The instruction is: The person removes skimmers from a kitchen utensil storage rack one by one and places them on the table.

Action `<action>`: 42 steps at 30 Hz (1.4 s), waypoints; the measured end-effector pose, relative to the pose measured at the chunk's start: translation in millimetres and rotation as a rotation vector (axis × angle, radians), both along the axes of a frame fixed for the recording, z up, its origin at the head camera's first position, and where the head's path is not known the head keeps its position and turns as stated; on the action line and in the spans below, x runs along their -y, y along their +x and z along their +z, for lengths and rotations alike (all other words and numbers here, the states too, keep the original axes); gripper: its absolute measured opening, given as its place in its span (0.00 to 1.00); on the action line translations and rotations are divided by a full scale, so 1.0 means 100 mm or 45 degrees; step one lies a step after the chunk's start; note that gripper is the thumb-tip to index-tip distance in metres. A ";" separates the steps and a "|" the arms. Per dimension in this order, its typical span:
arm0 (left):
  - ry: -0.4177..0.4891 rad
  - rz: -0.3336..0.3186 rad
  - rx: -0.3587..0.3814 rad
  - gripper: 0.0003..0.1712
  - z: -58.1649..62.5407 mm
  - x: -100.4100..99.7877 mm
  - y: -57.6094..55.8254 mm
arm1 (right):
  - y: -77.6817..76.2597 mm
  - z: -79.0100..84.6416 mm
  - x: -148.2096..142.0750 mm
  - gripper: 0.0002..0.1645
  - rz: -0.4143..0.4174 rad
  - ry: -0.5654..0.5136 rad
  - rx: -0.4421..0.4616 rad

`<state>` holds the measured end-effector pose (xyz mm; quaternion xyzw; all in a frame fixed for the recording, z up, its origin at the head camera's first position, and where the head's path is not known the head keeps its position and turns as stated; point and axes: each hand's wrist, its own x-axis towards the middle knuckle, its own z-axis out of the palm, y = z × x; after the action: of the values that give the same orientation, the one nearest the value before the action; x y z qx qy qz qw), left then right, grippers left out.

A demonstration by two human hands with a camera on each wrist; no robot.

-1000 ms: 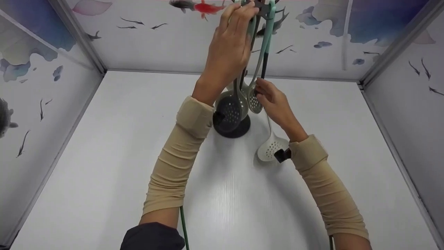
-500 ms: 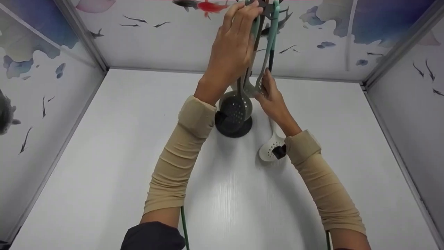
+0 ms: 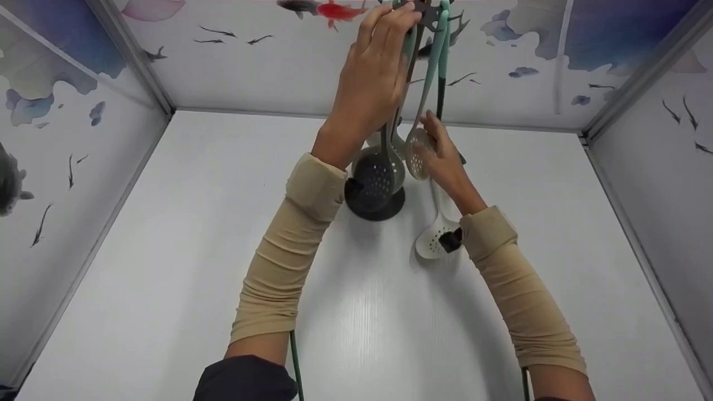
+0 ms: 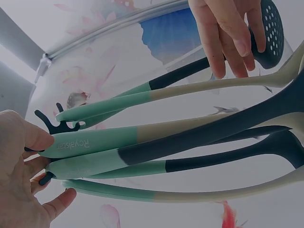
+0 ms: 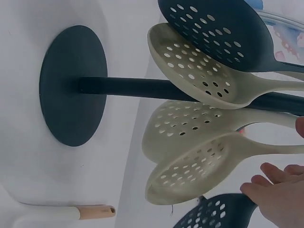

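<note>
A black upright utensil stand holds several slotted skimmers and spoons with mint-green handle ends. My left hand [image 3: 370,78] grips the stand's black hooked top [image 4: 57,126], fingers bent around it beside the handles. My right hand [image 3: 448,161] is lower, among the hanging heads, with fingers loosely extended. A dark skimmer [image 4: 273,35] hangs against the right hand; in the right wrist view its fingertips are at that skimmer's neck. Beside it hangs a beige skimmer [image 3: 418,153]. Another dark skimmer [image 5: 218,35] and more beige ones [image 5: 199,71] hang nearer the left arm.
The stand's round black base [image 3: 376,206] sits on the white table [image 3: 223,223]. A white slotted spoon [image 3: 431,242] with a wooden handle end lies to the base's right. Walls with painted fish [image 3: 340,11] enclose the table at the back and sides.
My right hand has shifted slightly among the hanging heads, and the dark-shafted skimmer beside it has swung a little to the right. The left hand keeps its hold on the stand's top.
</note>
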<state>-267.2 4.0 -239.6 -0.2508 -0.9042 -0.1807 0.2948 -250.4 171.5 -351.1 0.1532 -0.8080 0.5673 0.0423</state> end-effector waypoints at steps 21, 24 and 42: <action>-0.003 -0.020 -0.018 0.24 0.01 0.02 0.00 | 0.19 -0.13 -0.12 0.22 0.039 0.008 -0.053; -0.003 -0.014 -0.011 0.24 0.01 0.02 0.00 | 0.28 -0.12 -0.16 0.22 -0.013 0.057 -0.083; -0.010 0.016 -0.007 0.24 0.00 0.00 0.01 | 0.50 -0.05 -0.52 0.10 -0.367 0.089 -0.403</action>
<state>-265.8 4.3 -239.4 -0.2467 -0.9056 -0.1747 0.2976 -200.3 223.6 -356.3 0.1244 -0.8241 0.4958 0.2439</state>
